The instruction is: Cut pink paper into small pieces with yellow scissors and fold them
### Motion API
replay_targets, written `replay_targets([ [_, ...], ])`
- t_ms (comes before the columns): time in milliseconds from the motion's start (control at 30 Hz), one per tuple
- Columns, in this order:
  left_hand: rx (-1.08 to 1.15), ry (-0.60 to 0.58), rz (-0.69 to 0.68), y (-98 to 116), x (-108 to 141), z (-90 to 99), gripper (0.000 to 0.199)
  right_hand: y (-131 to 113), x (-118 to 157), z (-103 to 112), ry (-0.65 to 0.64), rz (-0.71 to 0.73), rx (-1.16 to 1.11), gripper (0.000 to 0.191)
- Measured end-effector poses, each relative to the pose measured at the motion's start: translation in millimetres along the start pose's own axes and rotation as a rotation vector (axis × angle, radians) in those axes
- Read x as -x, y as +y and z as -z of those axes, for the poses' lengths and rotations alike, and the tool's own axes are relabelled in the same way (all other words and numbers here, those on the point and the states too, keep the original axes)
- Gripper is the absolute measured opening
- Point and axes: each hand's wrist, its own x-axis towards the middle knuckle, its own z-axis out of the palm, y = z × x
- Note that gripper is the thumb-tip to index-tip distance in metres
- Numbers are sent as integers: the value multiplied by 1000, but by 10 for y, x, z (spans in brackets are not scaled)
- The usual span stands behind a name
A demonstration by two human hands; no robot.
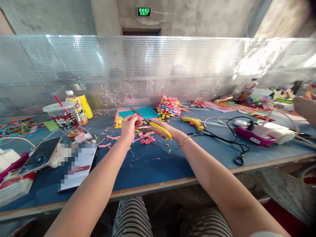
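Note:
In my right hand (160, 128) are yellow-handled scissors (164, 129), their blades pointing up and left toward my other hand. My left hand (130, 125) pinches a small piece of pink paper (140, 118) beside the blades. Beneath both hands lie pink paper scraps (147, 140), scattered on the blue tabletop. Sheets of teal paper (139, 112) lie just behind the hands. To their right stands a fluffy bundle of pink and yellow paper strips (169, 106).
A yellow glue gun (194, 122) with a black cable lies right, near a purple power strip (255, 136). At left are a plastic cup (61, 117) with a red straw, a bottle (77, 108), a phone (41, 154) and a tablet (85, 164). Another person's hand (304, 107) shows far right.

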Motion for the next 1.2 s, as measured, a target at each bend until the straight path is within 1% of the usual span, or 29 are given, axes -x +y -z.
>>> replay_targets([
  [67,-6,7,9,0,2,-3,12,-15,-8,1,51,9,64,35],
  [167,-50,0,-8,-10,5,1,16,19,-46,6,127,-31,91,35],
  [333,-190,14,-70,-59,-23,49,20,217,-154,23,316,-121,154,40],
  [467,-312,41,-140,-105,-65,89,17,298,-171,39,362,-117,145,41],
  [600,-265,18,-109,-104,-50,81,19,231,-122,45,360,-45,72,37],
  [667,-224,44,-94,-94,-33,67,26,189,-97,49,374,-3,65,37],
  [767,-205,105,-89,-93,-35,62,41,172,-82,55,387,16,55,37],
  [833,-214,124,-103,-105,-59,78,46,187,-84,55,355,13,63,36],
  [867,-227,135,-117,-112,-75,92,46,197,-87,52,333,11,87,37],
  [933,-278,155,-163,-124,-108,124,39,213,-92,44,295,11,162,37],
  [1000,-344,165,-217,-128,-136,155,24,221,-96,35,256,25,226,38],
  [1100,-395,182,-299,-123,-156,176,5,229,-105,24,205,37,231,38],
  [1133,-386,182,-310,-121,-157,174,4,231,-108,21,188,29,210,38],
  [1200,-334,153,-291,-123,-150,160,9,232,-110,13,149,5,144,39],
])
